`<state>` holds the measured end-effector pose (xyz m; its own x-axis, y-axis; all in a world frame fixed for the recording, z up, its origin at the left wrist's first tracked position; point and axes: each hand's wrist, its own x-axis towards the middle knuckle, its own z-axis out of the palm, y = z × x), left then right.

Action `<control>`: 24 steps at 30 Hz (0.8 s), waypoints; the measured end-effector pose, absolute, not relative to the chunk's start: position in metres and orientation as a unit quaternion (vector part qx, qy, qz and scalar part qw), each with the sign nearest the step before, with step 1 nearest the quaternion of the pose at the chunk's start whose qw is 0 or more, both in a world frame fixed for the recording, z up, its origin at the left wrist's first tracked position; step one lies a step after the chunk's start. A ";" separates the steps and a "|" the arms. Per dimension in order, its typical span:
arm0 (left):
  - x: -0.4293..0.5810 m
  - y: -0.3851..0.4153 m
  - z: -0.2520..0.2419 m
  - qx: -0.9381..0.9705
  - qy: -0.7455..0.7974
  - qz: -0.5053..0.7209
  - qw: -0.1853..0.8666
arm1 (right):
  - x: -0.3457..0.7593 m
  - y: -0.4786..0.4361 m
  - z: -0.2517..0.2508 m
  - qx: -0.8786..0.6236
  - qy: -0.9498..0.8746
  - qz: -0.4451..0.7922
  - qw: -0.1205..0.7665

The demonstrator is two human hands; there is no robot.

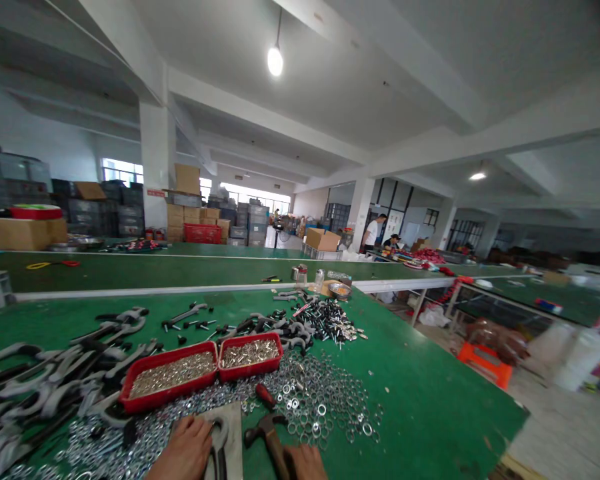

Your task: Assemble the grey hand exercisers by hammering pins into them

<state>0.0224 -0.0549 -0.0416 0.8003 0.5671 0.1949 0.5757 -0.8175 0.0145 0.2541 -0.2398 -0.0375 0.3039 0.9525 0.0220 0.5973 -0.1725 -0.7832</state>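
Observation:
My left hand (184,448) is closed at the bottom of the view, its fingers curled against a grey hook-headed wrench (220,432) with a dark handle. That wrench lies on a flat metal plate (235,440). To the right, my right hand (306,463) is closed on the wooden handle of a claw hammer (276,448), whose head points up and left. Just beyond the hammer head lies a red-handled tool (265,395). Loose metal rings (325,393) spread past both hands. Two red trays (167,377) of small shiny metal pins stand behind the plate. My thumbs are mostly hidden.
Many similar grey-headed wrenches (55,380) are heaped at the left. Black-headed screws (330,320) form a pile behind the rings. Across the back runs a green conveyor belt (145,272), with a metal bowl (339,290) near it. Two people (373,232) are far off at the right.

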 end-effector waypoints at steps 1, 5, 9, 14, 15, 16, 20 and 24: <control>0.016 -0.057 -0.042 -0.942 -0.313 -0.121 -0.013 | 0.256 -0.239 -0.034 -0.716 -0.531 0.280 0.356; -0.008 -0.081 -0.030 -0.882 -0.387 -0.212 -0.164 | 0.256 -0.245 -0.016 -0.640 -0.504 0.480 0.325; -0.011 -0.070 -0.006 -0.847 -0.412 -0.223 -0.252 | 0.258 -0.235 0.004 -0.611 -0.368 0.606 0.352; -0.022 0.011 0.024 -0.842 -0.476 -0.216 -0.135 | 0.252 -0.218 0.032 -0.680 -0.470 0.496 0.265; -0.023 0.032 0.027 -0.841 -0.486 -0.203 -0.124 | 0.249 -0.215 0.037 -0.688 -0.495 0.464 0.258; -0.024 0.051 0.028 -0.840 -0.496 -0.186 -0.117 | 0.245 -0.211 0.041 -0.693 -0.518 0.432 0.255; -0.023 0.108 0.019 -0.832 -0.537 -0.105 -0.095 | 0.231 -0.193 0.046 -0.691 -0.571 0.369 0.247; -0.023 0.116 0.008 -0.825 -0.555 -0.067 -0.083 | 0.226 -0.175 0.041 -0.680 -0.609 0.373 0.165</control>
<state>-0.0229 0.1165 0.0077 0.3744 0.9271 0.0190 0.9047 -0.3697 0.2116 0.2257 -0.1752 0.0411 -0.0204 0.9518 -0.3061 0.7058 -0.2032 -0.6787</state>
